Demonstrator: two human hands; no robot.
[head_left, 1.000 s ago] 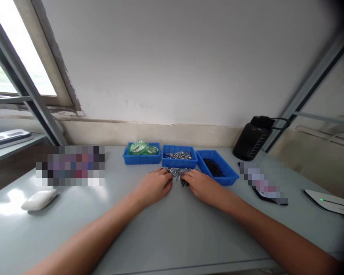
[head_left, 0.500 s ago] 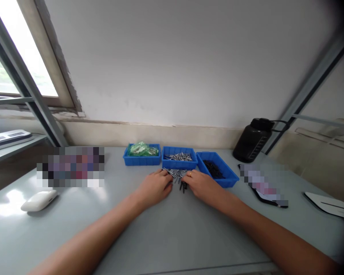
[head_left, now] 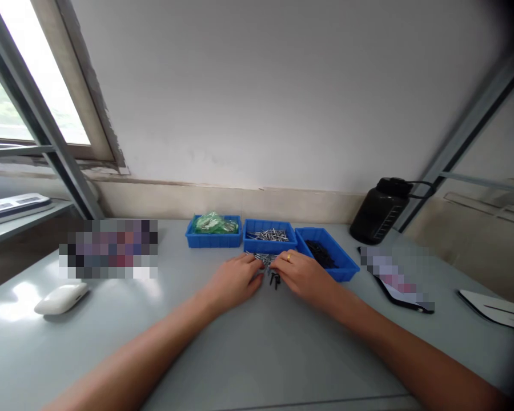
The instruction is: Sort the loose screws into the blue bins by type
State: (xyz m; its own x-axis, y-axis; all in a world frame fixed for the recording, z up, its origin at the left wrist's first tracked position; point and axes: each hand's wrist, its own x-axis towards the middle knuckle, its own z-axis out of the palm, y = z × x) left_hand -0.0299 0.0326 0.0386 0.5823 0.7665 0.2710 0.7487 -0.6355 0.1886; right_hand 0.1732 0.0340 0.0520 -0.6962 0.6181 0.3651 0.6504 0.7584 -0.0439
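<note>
Metal pins (head_left: pixel 264 258) between 2 hands (head_left: pixel 236 278) (head_left: pixel 302 275)

The head camera is looking forward and down from behind the left hand (head_left: pixel 235 278) and right hand (head_left: pixel 300 275). It is sitting well back, facing the wall (head_left: pixel 257 103) beyond them.

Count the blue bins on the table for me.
3. The left bin holds a green bag, the middle bin silver pieces, and the right bin, turned at an angle, black pieces. None seems hidden.
</note>
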